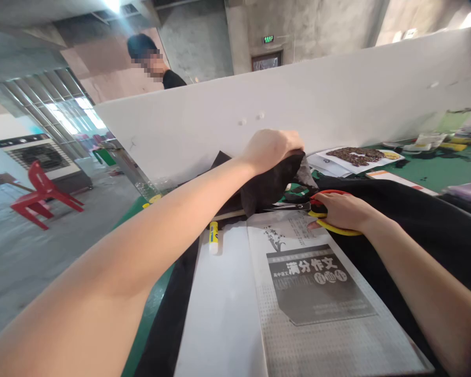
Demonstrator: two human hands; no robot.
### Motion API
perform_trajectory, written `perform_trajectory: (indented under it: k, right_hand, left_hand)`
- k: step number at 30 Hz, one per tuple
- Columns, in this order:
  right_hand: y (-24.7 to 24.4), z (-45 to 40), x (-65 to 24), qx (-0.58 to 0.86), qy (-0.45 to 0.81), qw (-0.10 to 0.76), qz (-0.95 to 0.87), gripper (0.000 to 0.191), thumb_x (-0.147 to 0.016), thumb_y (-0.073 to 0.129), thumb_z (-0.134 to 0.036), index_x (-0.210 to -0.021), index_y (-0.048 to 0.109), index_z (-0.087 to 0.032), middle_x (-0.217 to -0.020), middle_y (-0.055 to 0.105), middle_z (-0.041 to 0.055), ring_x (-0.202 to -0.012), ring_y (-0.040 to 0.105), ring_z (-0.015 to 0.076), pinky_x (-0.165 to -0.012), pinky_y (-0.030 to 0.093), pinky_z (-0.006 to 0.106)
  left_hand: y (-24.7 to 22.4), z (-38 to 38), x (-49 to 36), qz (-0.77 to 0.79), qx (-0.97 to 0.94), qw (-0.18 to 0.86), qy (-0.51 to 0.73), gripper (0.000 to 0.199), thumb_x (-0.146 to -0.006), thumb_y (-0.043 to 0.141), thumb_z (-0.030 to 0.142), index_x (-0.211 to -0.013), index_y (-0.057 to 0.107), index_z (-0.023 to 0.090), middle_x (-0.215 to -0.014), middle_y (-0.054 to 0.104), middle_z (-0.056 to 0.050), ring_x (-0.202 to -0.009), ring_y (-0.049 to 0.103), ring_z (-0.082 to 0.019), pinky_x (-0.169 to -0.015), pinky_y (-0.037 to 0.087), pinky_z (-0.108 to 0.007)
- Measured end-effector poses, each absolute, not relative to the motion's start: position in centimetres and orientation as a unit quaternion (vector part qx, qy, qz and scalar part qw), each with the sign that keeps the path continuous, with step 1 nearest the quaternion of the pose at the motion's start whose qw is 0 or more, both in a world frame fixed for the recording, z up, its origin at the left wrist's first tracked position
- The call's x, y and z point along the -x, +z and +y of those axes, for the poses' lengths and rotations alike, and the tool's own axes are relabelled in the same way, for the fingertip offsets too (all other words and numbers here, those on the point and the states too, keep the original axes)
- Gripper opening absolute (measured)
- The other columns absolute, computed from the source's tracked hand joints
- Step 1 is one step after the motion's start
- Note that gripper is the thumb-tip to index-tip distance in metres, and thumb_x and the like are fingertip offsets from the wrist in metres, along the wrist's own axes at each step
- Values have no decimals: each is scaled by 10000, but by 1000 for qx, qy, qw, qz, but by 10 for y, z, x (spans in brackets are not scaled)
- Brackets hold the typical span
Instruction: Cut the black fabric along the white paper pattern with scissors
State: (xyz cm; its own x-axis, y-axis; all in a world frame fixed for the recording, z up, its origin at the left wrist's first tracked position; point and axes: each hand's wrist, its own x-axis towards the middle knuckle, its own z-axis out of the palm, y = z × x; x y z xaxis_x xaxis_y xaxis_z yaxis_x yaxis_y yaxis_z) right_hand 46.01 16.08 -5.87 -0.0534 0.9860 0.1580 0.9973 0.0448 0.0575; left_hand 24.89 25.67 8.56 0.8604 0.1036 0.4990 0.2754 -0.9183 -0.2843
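Note:
My left hand (272, 148) is closed on a piece of black cloth (265, 186), lifted above the far end of an open book (322, 335). In my right hand (345, 212) is a pair of scissors (316, 209) with red and yellow handles. Their blades point left, beneath the raised cloth, and look slightly apart; whether they touch the cloth I cannot tell. A glue stick (213, 238) with a yellow label lies on the book's blank left page. More black cloth (412, 230) spreads under and to the right of the book.
A white partition (298, 110) rises behind the green table (435, 173). Dark brown bits (355, 155) lie on white paper at the back right. To the left, a red chair (43, 191) stands on the floor near an air cooler (39, 157). A person (172, 78) is behind the partition.

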Motion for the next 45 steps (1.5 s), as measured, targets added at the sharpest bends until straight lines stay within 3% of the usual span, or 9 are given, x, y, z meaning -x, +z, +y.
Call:
perform_trajectory:
  k: [9,18,26,30,36,45]
  right_hand:
    - [-64,166,-449,615,-165,65,-769,783,-685,460,-771,-1121,526,-124,-1051,619,143,-1016,545,306,-882,394,408]
    - [-67,169,-435,635,-189,61,-746,720,-636,587,-718,-1143,565,-207,-1057,622,120,-945,566,293,-755,419,355]
    - [-59,163,-426,644,-206,40,-735,558,-638,595,-704,-964,662,-256,-851,652,87,-799,580,277,-621,380,324]
    - [-58,163,-427,643,-214,38,-734,577,-655,582,-701,-984,647,-231,-884,647,113,-806,587,295,-629,376,339]
    - [-64,165,-434,584,-175,58,-790,705,-679,515,-744,-1069,569,-159,-964,650,111,-928,587,276,-856,341,373]
    - [-72,172,-445,610,-165,67,-772,771,-626,550,-759,-1095,525,-147,-948,654,120,-932,578,290,-838,320,391]
  left_hand:
    - [84,250,-250,-76,951,173,-245,305,-920,359,275,-999,653,272,-988,651,-7,-853,591,-163,-719,394,-307]
    - [82,240,-255,-44,954,189,-228,302,-933,349,290,-991,645,265,-967,658,-4,-809,601,-160,-659,387,-285]
    - [83,244,-256,-44,948,198,-247,308,-927,345,304,-1007,641,275,-930,657,-2,-807,603,-167,-700,395,-299]
    - [85,246,-255,-47,945,207,-250,311,-925,346,306,-969,650,260,-923,655,3,-782,598,-158,-694,397,-293]
    - [87,251,-251,-58,942,213,-252,321,-930,338,311,-953,653,256,-936,651,4,-785,598,-159,-669,397,-288]
    - [90,248,-252,-61,944,209,-248,316,-936,329,319,-1010,633,279,-974,646,1,-860,601,-185,-706,398,-313]
